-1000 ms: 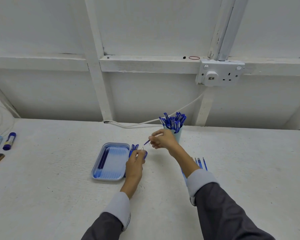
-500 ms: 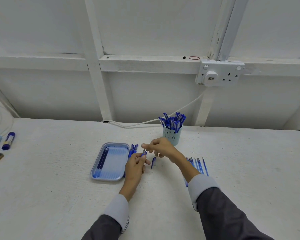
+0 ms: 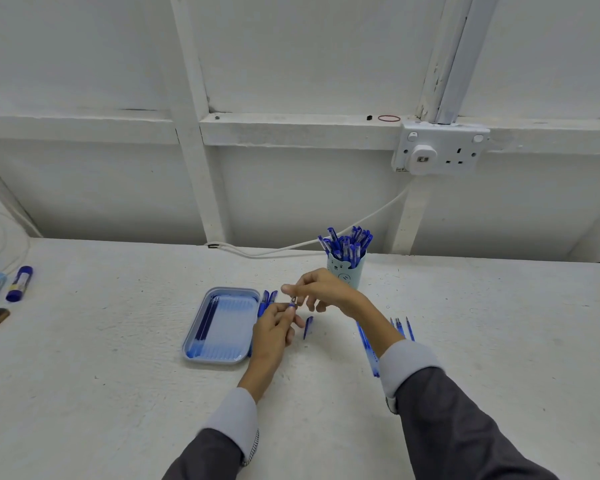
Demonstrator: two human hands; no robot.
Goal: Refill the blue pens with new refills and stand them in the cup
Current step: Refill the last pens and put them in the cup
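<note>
Right of the tray [image 3: 234, 290], we found the left grip [image 3: 272, 329] clasping a pen [image 3: 292, 306], the right grip [image 3: 326, 289] pinching its tip; we advised keeping them in line.

L hand [image 3: 273, 328], centre frame, a bit low: back of hand up, fingers curled round pen [image 3: 292, 306], thumb along top; only pen's upper end shows past the knuckles. L forearm runs up from bottom centre, approx. straight, wrist in line. R hand [image 3: 321, 289] just above + right of L: thumb & index pinched together right over pen's tip; contact w/ tip can't tell. Other 3 fingers loosely curled, hanging down. R forearm enters from lower right.
</note>
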